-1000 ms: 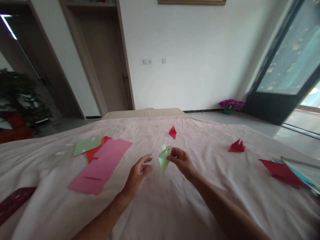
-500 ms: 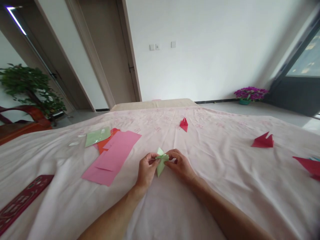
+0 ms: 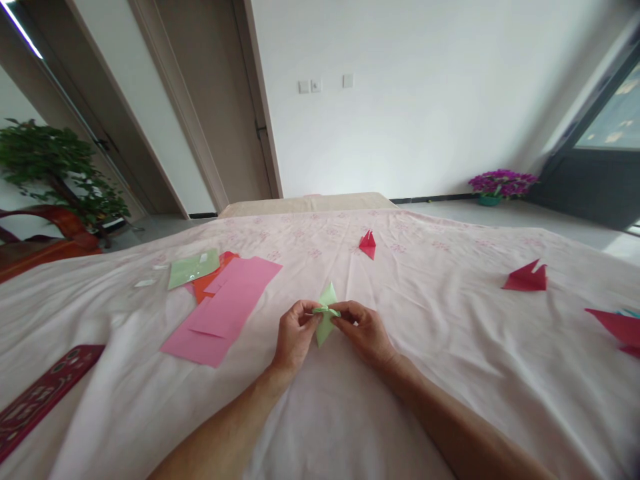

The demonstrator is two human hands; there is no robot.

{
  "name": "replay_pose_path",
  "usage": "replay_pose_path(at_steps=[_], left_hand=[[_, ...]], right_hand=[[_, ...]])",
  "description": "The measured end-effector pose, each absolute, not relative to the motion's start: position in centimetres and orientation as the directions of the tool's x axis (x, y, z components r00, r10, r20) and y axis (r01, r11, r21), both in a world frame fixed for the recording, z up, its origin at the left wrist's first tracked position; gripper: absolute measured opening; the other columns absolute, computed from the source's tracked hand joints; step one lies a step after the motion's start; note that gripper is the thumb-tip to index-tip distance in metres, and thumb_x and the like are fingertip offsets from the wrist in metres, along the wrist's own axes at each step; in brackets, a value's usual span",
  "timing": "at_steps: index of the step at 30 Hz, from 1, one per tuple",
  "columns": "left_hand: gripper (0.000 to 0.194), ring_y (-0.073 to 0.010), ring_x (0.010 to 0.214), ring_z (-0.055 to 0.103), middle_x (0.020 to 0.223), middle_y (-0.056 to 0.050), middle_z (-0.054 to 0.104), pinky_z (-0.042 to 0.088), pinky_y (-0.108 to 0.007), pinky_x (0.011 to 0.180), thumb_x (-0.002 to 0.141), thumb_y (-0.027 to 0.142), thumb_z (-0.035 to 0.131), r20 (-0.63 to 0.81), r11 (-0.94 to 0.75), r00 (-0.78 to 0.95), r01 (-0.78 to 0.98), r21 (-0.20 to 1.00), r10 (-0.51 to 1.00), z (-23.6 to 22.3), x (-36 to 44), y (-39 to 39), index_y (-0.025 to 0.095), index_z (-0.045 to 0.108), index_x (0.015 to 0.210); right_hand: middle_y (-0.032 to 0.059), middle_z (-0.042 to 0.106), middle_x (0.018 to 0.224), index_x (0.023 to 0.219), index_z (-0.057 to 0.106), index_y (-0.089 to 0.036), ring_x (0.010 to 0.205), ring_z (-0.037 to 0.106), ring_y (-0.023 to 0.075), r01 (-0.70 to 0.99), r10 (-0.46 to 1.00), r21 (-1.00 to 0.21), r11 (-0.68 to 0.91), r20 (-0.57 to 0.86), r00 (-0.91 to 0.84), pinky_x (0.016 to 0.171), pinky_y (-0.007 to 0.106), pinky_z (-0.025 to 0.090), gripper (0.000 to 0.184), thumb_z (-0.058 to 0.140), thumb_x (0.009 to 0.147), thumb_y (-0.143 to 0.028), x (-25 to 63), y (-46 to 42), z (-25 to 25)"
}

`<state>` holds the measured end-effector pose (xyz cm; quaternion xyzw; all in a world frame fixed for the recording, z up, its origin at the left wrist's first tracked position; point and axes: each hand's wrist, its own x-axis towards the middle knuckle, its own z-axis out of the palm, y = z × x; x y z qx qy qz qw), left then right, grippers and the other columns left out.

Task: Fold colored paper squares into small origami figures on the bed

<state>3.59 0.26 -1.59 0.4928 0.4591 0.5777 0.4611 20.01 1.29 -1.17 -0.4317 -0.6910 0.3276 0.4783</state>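
Between my hands is a light green folded paper figure [image 3: 325, 328], with one point toward the far side and one toward me. My left hand [image 3: 296, 330] pinches its left side between thumb and fingers. On the opposite side, my right hand [image 3: 364, 328] grips the narrow folded part in the same way. The fingertips hide part of the middle folds. Farther back on the cloth stands a small red origami crane [image 3: 368, 245]. To the right are a larger red folded crane [image 3: 527, 277] and another red folded paper [image 3: 615, 329], cut off by the frame edge.
Pink paper sheets [image 3: 225, 310] lie at the left, overlapping orange paper [image 3: 206, 285] and a clear packet of green paper [image 3: 194, 268]. A dark red patterned strip [image 3: 47, 393] lies at lower left. The pale tablecloth [image 3: 450, 373] is wrinkled.
The green paper has turned a little and its far point shows more fully between my hands. Both hands keep their pinch. The view has tilted slightly downward.
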Motion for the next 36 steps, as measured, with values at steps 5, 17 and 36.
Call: replay_pose_path(at_steps=[5, 17, 36], left_hand=[[0.019, -0.0125, 0.064, 0.061, 0.071, 0.000, 0.066, 0.048, -0.021, 0.060, 0.068, 0.023, 0.073, 0.138, -0.144, -0.065, -0.105, 0.984, 0.988, -1.61, 3.72, 0.19, 0.015, 0.064, 0.083], [0.025, -0.0134, 0.066, 0.063, 0.072, 0.001, 0.067, 0.052, -0.023, 0.060, 0.069, 0.031, 0.076, 0.117, -0.120, -0.027, -0.162, 0.979, 0.993, -1.03, 3.76, -0.10, 0.016, 0.059, 0.081], [0.031, -0.0179, 0.064, 0.068, 0.075, -0.004, 0.072, 0.054, -0.027, 0.059, 0.075, 0.041, 0.072, 0.062, -0.062, -0.003, -0.162, 0.985, 0.998, -1.47, 3.57, -0.22, 0.014, 0.061, 0.086]], right_hand=[[0.0017, 0.067, 0.079, 0.096, 0.072, -0.020, 0.066, 0.058, 0.0128, 0.283, 0.877, -0.830, 0.481, 0.461, -0.137, 0.063, 0.024, 0.047, 0.022, 0.062, 0.077, -0.019, 20.01, 0.92, -1.07], [0.0034, 0.070, 0.078, 0.098, 0.072, -0.020, 0.068, 0.061, 0.0161, 0.235, 0.932, -0.902, 0.363, 0.355, -0.076, 0.067, 0.029, 0.051, 0.024, 0.064, 0.076, -0.026, 20.10, 1.14, -1.50], [0.0007, 0.063, 0.060, 0.079, 0.071, -0.017, 0.056, 0.057, 0.0140, 0.162, 0.979, -0.972, 0.168, 0.145, -0.144, 0.051, 0.023, 0.043, 0.025, 0.058, 0.083, -0.038, 20.25, 1.56, -1.39]])
